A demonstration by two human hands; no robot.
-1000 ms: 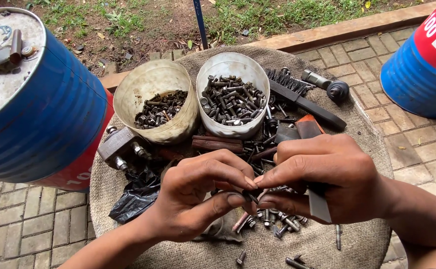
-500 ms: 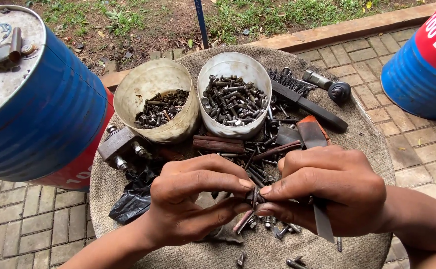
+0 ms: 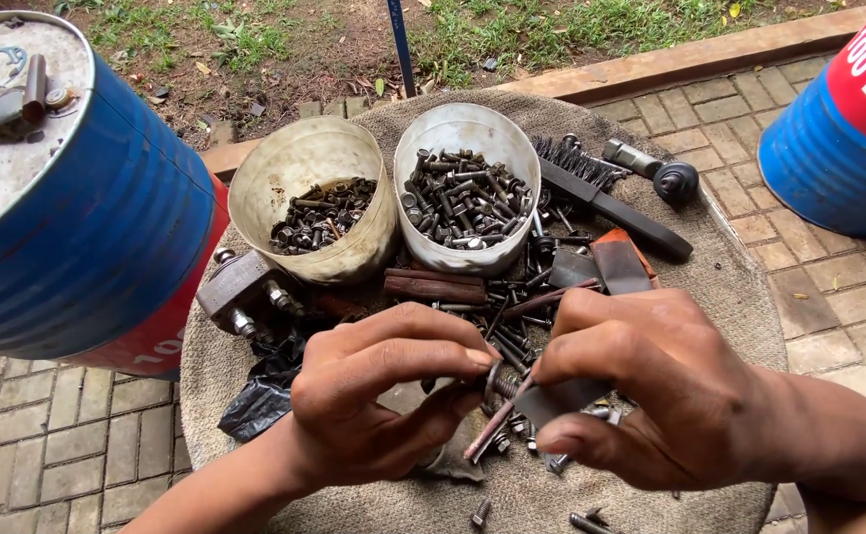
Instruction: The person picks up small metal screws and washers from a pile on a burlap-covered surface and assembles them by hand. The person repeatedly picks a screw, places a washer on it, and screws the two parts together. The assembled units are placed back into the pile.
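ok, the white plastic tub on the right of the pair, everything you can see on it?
The white cut-down plastic tub is round and open-topped, with an uneven cut rim and grimy, scuffed walls. It stands upright on the burlap-covered round surface, close beside the yellowed plastic tub; whether they touch is unclear. It is roughly half full of dark, greasy bolts. A rusty bar lies against its base, and loose bolts are scattered in front. Neither hand touches it.

Both hands are bare — no gloves, rings or watch. The left hand (image 3: 374, 396) and right hand (image 3: 650, 391) show grimy fingertips and short nails — forearms uncovered, no sleeves in view.
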